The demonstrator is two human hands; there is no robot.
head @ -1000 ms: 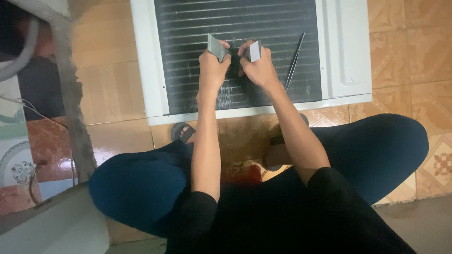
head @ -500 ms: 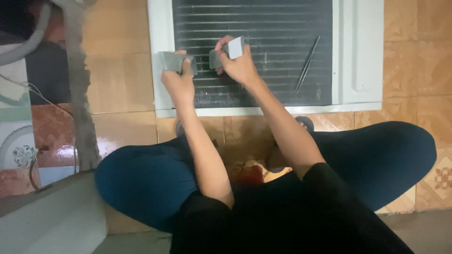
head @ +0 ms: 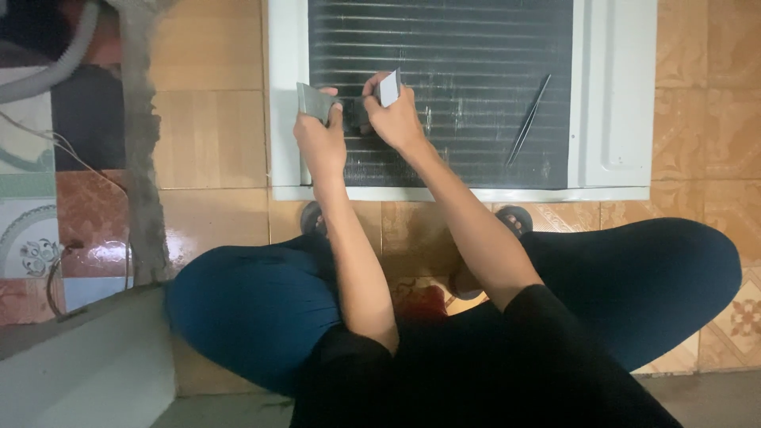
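Note:
A white air-conditioner unit [head: 610, 103] lies flat on the tiled floor, its dark finned coil [head: 476, 71] facing up. My left hand [head: 319, 139] grips a flat grey metal blade [head: 311, 101] at the coil's left edge. My right hand [head: 394, 119] holds a small white card-like piece [head: 389, 87] against the fins just beside it. The two hands almost touch. Long thin tweezers [head: 528, 120] rest on the fins to the right, apart from both hands.
My crossed legs in dark blue trousers [head: 254, 305] fill the lower view. A grey concrete edge [head: 143, 158] and patterned tiles [head: 32, 230] lie at the left, with a thin wire [head: 55, 143]. A pale ledge [head: 87, 364] sits at the lower left.
Both hands with their flat pieces have shifted from the middle of the coil to its left side. The tweezers have stayed where they were.

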